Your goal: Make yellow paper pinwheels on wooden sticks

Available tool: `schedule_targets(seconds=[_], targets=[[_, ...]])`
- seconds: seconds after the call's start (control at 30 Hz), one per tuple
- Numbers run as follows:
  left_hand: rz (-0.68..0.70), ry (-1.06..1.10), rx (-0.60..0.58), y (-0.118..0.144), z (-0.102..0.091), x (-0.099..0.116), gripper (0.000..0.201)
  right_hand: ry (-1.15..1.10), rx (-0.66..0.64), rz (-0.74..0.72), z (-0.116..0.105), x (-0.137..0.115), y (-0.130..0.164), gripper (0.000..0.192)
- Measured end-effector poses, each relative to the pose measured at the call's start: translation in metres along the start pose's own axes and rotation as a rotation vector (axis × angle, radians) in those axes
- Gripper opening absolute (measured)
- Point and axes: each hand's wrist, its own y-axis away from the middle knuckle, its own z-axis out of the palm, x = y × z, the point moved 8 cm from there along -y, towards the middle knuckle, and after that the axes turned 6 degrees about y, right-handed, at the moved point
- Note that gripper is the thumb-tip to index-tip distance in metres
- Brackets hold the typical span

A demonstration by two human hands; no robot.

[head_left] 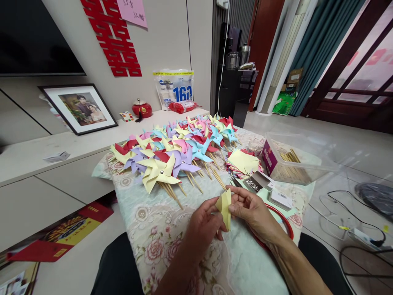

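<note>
Between both hands, over the near part of the table, is a folded piece of pale yellow paper (225,208). My left hand (206,221) grips its left side with curled fingers. My right hand (250,209) pinches its right edge between thumb and fingers. Just beyond the paper lie several thin wooden sticks (218,178). A large pile of paper pinwheels (161,172) on sticks, in yellow, purple, red, pink and blue, covers the far left of the table. Behind my right hand are a small open box of metal fasteners (254,185) and a stack of coloured paper sheets (244,161).
A clear plastic bin (288,174) with wooden sticks stands at the table's right edge. A red ring (287,224) lies by my right forearm, near a small white box (280,199). Beyond the table, a cabinet (18,170) holds a framed photo (104,123). Cables (340,205) run across the floor.
</note>
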Motion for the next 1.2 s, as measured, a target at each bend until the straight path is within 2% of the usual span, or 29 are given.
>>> schedule_targets(seconds=[0.43, 0.67, 1.03, 1.2], targets=[[-0.015, -0.076, -0.054, -0.002, -0.002, -0.012, 0.068, 0.011, -0.016, 0.010, 0.004, 0.001, 0.001, 0.062], [0.004, -0.063, -0.125, -0.004, 0.002, -0.010, 0.059, 0.008, -0.045, 0.011, 0.007, 0.002, 0.002, 0.062], [-0.004, -0.077, -0.119, -0.004, 0.000, -0.016, 0.060, -0.004, -0.050, 0.042, 0.011, 0.002, 0.001, 0.065], [-0.013, -0.065, -0.101, -0.002, 0.001, -0.011, 0.056, -0.010, -0.061, 0.029, 0.010, 0.003, 0.001, 0.064]])
